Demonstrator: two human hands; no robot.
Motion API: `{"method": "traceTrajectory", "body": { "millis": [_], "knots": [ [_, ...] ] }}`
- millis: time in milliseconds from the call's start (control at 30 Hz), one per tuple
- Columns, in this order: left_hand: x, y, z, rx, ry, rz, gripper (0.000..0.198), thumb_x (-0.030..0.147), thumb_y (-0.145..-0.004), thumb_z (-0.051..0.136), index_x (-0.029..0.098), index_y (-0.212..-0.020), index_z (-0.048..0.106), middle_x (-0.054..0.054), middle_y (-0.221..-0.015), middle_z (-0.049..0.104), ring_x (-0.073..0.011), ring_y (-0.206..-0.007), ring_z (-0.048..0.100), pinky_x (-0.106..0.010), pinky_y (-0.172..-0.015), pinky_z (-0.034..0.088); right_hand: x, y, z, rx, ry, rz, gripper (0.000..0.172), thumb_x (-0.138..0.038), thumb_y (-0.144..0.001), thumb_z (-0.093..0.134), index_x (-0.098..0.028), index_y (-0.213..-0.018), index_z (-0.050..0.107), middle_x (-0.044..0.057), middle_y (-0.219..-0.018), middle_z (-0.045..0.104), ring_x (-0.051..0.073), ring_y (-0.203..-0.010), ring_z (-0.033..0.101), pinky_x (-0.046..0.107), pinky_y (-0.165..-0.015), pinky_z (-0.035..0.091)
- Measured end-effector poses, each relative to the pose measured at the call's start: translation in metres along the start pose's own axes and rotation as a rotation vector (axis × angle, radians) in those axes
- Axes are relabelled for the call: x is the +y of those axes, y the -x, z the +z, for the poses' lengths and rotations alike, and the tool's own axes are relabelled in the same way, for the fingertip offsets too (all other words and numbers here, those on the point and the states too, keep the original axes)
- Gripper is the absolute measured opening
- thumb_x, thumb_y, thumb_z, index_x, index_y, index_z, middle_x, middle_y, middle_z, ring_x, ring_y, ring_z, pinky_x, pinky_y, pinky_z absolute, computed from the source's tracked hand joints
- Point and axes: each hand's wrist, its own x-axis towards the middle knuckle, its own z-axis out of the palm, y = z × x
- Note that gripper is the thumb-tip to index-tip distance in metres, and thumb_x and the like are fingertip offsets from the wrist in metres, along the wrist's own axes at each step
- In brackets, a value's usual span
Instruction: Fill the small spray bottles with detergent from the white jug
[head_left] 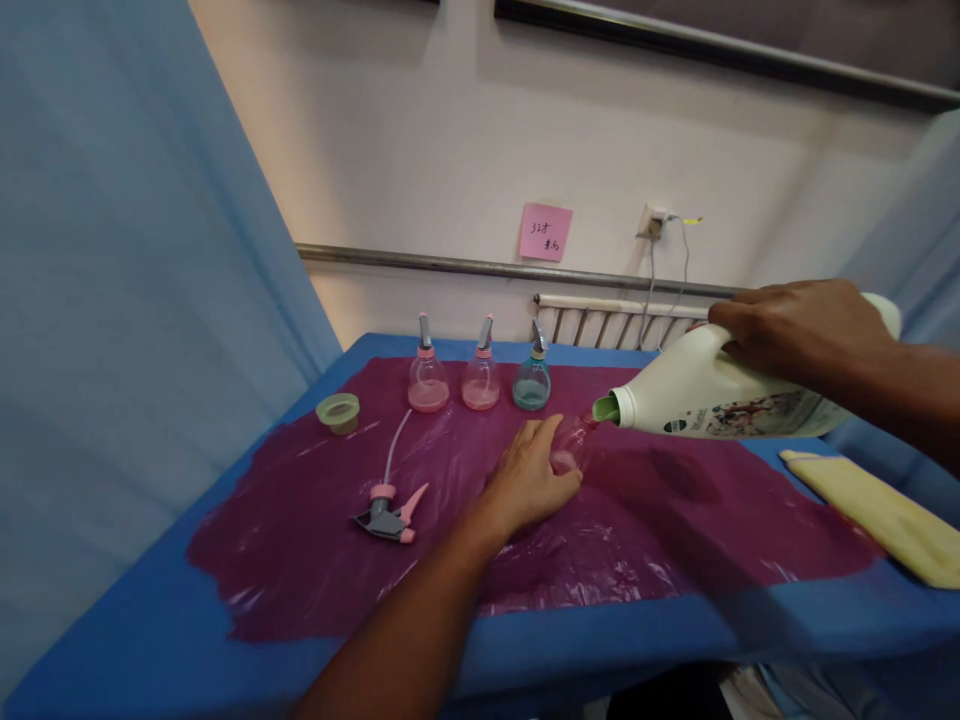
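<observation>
Jug [739, 398] above purple sheet [300, 530], blue table [570, 645]

Head-height view, forward and down across table [150, 620]

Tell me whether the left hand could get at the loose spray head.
Probably yes: nothing stands between the left hand and the spray head, though that hand now holds the pink-tinted bottle.

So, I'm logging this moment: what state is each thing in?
Cream jug, uncapped, tilted over
Open spray bottle, sprayer off, leaning
Gray trigger sprayer, detached, lying down
Two pink spray bottles, upright, sprayers on, partly filled
Teal spray bottle, upright, sprayer on, partly filled
Green cup, upright, contents unclear
Yellow cloth, folded flat
Plug, in wall socket
Left hand, gripping open spray bottle
Right hand, gripping jug
</observation>
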Motion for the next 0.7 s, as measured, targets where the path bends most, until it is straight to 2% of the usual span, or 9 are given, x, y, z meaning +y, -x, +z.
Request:
{"method": "traceTrajectory", "body": {
  "millis": [300, 700],
  "knots": [
    [-0.0004, -0.0004, -0.0004, -0.008, 0.000, 0.008, 0.085, 0.038, -0.095, 0.073, 0.023, -0.175, 0.048, -0.017, -0.170, 0.061, -0.0387, -0.162, 0.056, -0.053, -0.138, 0.045, -0.0008, -0.0004, -0.0014, -0.008, 0.004, 0.013, 0.013, -0.034, -0.105, 0.056, -0.029, -0.102, 0.068, 0.007, -0.105, 0.081, 0.029, -0.089, 0.074, 0.036, -0.057, 0.026],
    [-0.0036, -0.0002, 0.0012, 0.001, 0.003, 0.012, 0.085, 0.036, -0.093, 0.075, 0.030, -0.174, 0.049, -0.015, -0.169, 0.062, -0.0399, -0.160, 0.058, -0.056, -0.135, 0.048, 0.0019, -0.0012, -0.0006, 0.028, -0.035, 0.001, 0.010, -0.035, -0.101, 0.058, -0.030, -0.098, 0.067, 0.007, -0.104, 0.082, 0.030, -0.086, 0.073, 0.038, -0.056, 0.029]
  ]
}}
